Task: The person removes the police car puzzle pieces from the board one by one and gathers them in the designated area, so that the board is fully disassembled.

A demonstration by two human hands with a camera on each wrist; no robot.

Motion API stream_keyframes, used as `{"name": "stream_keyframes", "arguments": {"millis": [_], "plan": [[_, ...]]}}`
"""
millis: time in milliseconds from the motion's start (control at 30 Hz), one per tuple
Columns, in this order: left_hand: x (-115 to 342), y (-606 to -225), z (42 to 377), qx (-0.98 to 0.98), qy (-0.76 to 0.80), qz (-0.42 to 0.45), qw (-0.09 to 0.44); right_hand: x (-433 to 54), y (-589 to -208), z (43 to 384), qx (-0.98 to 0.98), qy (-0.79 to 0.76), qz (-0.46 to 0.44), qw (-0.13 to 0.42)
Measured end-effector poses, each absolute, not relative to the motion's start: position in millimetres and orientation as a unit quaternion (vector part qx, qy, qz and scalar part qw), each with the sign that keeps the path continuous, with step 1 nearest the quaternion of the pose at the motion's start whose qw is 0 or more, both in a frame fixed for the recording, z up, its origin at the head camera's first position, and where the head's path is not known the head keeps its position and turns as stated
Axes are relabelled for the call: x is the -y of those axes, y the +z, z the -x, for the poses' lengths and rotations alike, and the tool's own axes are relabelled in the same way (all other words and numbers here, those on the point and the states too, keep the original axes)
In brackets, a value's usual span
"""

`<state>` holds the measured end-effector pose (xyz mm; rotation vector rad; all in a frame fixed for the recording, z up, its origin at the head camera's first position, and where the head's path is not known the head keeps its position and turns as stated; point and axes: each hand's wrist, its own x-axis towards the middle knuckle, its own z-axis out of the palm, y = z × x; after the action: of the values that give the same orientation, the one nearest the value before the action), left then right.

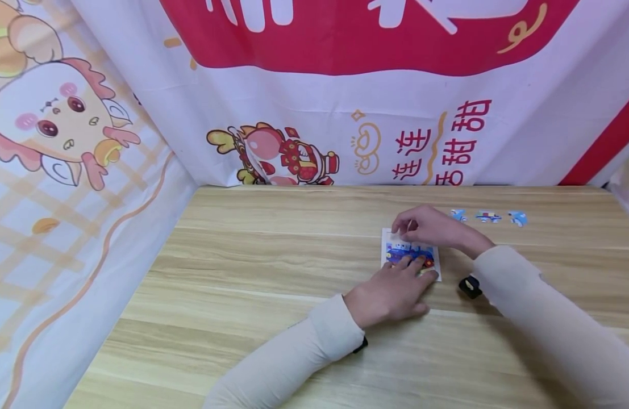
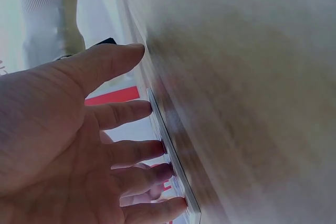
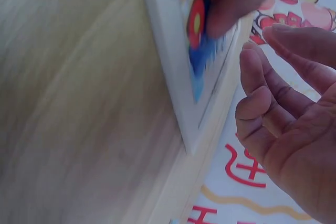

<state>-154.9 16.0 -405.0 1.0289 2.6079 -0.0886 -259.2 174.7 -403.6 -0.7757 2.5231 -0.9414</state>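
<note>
A small jigsaw puzzle board (image 1: 384, 250) with a white border lies on the table, its picture mostly blue with touches of red. Fingertips of my left hand (image 1: 396, 289) rest on its near part, the fingers fairly straight and spread; in the left wrist view the thumb stands away from the board's edge. Over the far part of the board hovers my right hand (image 1: 430, 228), fingers loosely bent. In the right wrist view no piece shows between its thumb and fingers, and the board's corner (image 3: 190, 142) has a bare strip of tray beside the blue picture.
Three loose puzzle pieces lie in a row at the back right: a blue one (image 1: 458, 215), a multicoloured one (image 1: 488, 216) and another blue one (image 1: 517, 218). The wooden table (image 1: 273, 255) ends at a printed cloth (image 1: 314, 108) behind. Another cloth (image 1: 115, 255) hangs on the left.
</note>
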Motion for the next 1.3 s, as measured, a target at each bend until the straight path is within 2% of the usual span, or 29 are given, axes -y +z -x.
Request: {"name": "stream_keyframes", "arguments": {"millis": [267, 767, 1300], "plan": [[-15.9, -407.0, 155.0, -0.916, -0.034, -0.369, 0.155, -163.8, -407.3, 260.4, -0.884, -0.316, 0.272, 0.21], [-17.2, -405.1, 155.0, -0.915, -0.021, -0.36, 0.181, -155.9, -407.8, 261.1, -0.886, -0.319, 0.249, 0.225], [-17.5, -405.7, 154.8, -0.915, -0.028, -0.363, 0.177, -156.2, -407.1, 263.6, -0.885, -0.327, 0.221, 0.249]]}}
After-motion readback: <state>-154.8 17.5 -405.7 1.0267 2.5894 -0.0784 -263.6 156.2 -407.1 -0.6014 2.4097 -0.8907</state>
